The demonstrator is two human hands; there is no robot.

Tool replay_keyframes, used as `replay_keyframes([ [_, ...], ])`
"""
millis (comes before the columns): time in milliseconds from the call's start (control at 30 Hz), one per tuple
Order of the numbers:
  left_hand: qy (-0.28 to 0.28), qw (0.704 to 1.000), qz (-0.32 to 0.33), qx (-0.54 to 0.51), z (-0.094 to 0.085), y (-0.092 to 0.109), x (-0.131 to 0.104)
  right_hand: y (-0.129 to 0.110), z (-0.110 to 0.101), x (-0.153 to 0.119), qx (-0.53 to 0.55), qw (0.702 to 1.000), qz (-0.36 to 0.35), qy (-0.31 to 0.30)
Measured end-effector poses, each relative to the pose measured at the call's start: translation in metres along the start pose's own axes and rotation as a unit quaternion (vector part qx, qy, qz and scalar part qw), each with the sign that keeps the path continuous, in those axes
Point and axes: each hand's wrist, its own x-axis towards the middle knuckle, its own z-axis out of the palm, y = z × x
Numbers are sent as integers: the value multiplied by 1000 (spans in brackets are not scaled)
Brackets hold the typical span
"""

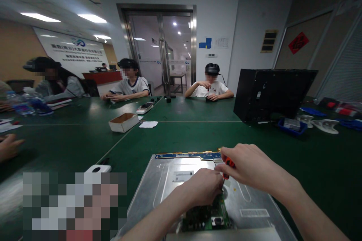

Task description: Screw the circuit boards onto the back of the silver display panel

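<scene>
A screwdriver (pixel 229 162) with a red and black handle is gripped in my right hand (pixel 247 162), its shaft pointing down. My left hand (pixel 205 186) is closed beside the shaft, over the upper end of a green circuit board (pixel 207 214); whatever its fingertips hold is hidden. Under both hands lies a flat metal panel (pixel 154 184), which looks like the back of a display. Along its far edge runs a narrow blue circuit strip (pixel 183 155). A barcode label (pixel 254 212) is stuck on the panel's right part.
A black monitor (pixel 271 94) stands at the right, near a blue tray (pixel 292 126). An open cardboard box (pixel 123 122) sits farther back on the green table (pixel 195 131). Several people sit around; another person's hand (pixel 9 146) shows at the left edge. Bottles (pixel 36 101) stand far left.
</scene>
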Motion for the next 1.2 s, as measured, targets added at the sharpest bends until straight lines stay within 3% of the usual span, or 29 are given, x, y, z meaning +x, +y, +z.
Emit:
replay_keyframes([
  [267, 2, 1000, 14, -8, -1, -1, 1, 3, 3, -2, 29, 999, -30, 15],
  [433, -7, 1000, -1, -5, 0, 0, 1, 1, 2, 1, 0, 1000, 0, 4],
  [633, 5, 1000, 13, -9, -2, 0, 1, 4, 4, -1, 34, 999, -33, 19],
  [867, -5, 998, -3, -55, 3, -3, -1, 2, 1, 2, -3, 1000, -4, 5],
  [967, 33, 994, 9, -105, -12, -8, -2, 2, 1, 3, -2, 1000, -8, 7],
  [1067, 85, 989, -28, -116, -49, -10, -12, 2, 0, 2, 2, 1000, -10, 8],
  [1133, 105, 988, -47, -105, -72, -6, -29, 2, 0, 3, 7, 1000, -8, 6],
  [1200, 129, 989, -27, -72, -79, 3, -57, 3, -1, 3, 14, 1000, -3, 0],
])
